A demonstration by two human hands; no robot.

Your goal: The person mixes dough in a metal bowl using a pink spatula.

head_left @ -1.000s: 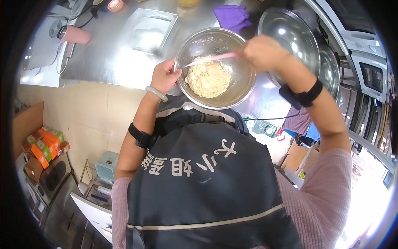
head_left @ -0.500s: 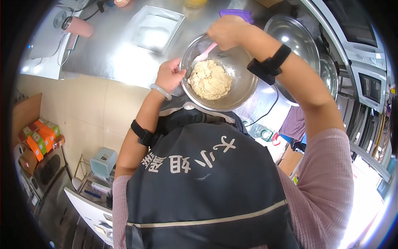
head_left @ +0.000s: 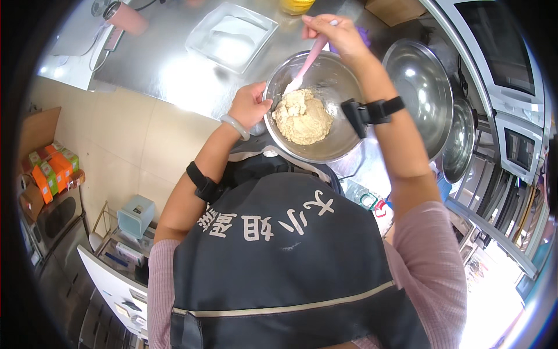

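Top middle: my right hand (head_left: 336,36) holds pink spatula (head_left: 312,59); left hand (head_left: 249,107) holds bowl (head_left: 344,87) edge. Dough (head_left: 303,121) one lump, still rough.

Ribbed pink sleeves (head_left: 427,256), black apron (head_left: 325,262) — pale lettering (head_left: 251,228), 1 cream stripe (head_left: 261,310) — 2 black armbands (head_left: 386,109), 1 pale bangle (head_left: 235,126)

At the near edge of the steel bench (head_left: 145,67), the left hand (head_left: 250,106) pinches the left rim of a stainless-steel mixing bowl (head_left: 343,78), while the right hand (head_left: 337,36), above its far rim, grips a pink-handled spatula (head_left: 314,57) whose pale blade touches the lumpy, cream-coloured dough (head_left: 303,119). Farther from that edge lies a white square tray (head_left: 232,41), with a pink tumbler (head_left: 129,20) toward the bench's left end and a larger steel bowl (head_left: 421,87) toward its right.
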